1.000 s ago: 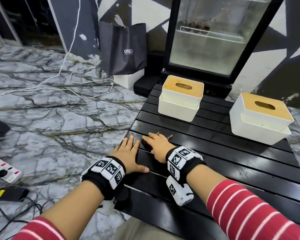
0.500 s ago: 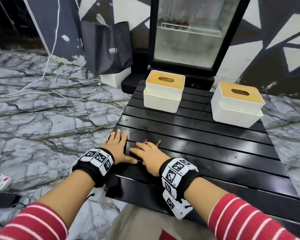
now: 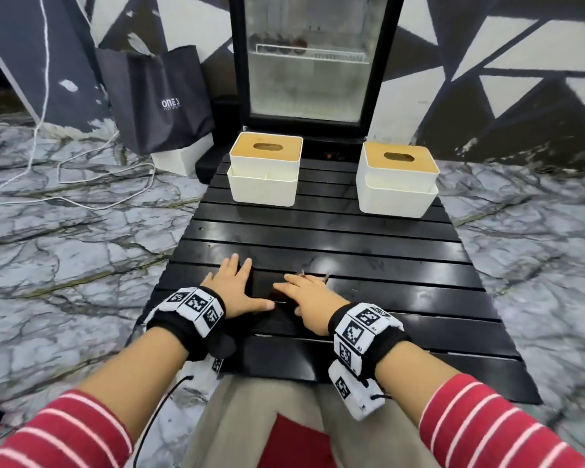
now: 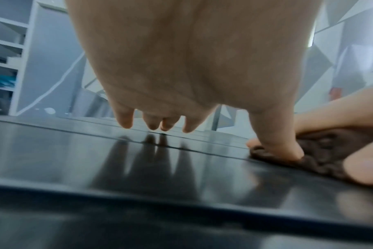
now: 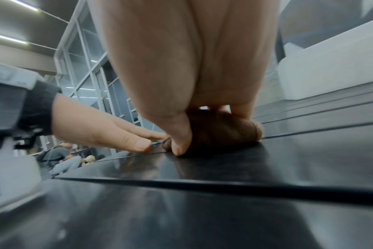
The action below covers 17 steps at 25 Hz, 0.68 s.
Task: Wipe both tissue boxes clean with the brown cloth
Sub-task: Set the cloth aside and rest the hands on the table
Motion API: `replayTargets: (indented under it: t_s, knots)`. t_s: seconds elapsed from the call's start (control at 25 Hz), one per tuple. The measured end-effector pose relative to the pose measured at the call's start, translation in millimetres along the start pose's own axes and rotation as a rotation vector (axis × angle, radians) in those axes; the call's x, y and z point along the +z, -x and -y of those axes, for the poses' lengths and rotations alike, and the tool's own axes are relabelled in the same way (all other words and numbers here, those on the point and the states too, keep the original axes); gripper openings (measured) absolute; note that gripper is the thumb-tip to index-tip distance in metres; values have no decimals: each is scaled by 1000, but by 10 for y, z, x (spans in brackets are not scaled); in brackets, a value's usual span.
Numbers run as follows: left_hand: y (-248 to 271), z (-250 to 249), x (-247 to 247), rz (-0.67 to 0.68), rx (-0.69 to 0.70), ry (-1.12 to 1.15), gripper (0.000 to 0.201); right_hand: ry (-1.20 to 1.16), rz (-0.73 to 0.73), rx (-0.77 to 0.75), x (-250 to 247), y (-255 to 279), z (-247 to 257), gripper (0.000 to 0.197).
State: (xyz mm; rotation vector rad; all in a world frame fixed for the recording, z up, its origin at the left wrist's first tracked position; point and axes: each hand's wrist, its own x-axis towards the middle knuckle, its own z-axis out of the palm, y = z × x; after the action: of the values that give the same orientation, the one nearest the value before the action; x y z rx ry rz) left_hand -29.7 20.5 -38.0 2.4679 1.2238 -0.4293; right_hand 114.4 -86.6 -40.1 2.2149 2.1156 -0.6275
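Black table (image 3: pixel 352 244) bears flat left hand (image 3: pixel 232 288); right hand (image 3: pixel 309 298) cups brown cloth (image 5: pixel 221 129).

I count two boxes (image 3: pixel 265 184) (image 3: pixel 396 194) at the table's (image 3: pixel 352 244) far end, one cloth (image 5: pixel 224 131) near its front, one bag (image 3: pixel 159 96) left of it.

A black slatted table (image 3: pixel 352 244) carries 2 white, wood-lidded boxes and a bunched brown cloth (image 5: pixel 221 133). The right hand (image 3: pixel 309 302) cups the cloth against the slats. The left hand (image 3: pixel 232 288) lies flat just left of the cloth, thumb touching it. The left tissue box (image 3: pixel 264 184) stands well beyond the cloth, slightly leftward; the right tissue box (image 3: pixel 397 194) stands well beyond it, rightward.
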Motion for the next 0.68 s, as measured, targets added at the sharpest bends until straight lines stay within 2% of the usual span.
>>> replayTargets:
  t_s: [0.16,0.32,0.52,0.68]
  knots:
    - [6,-681,103,11,143,-58,104,-16,-14,163,-6,366,-476,66]
    - [18,-1178,214,56,229,-72,104,-58,-64,276,-62,780,-849,64]
    - [66,-1750,391,56,321,-135,104,-57,-116,334,-27,1239,-1151,64]
    - [110,-1992,465,51,330,-178,104,-103,-179,359,-4,1418,-1273,61]
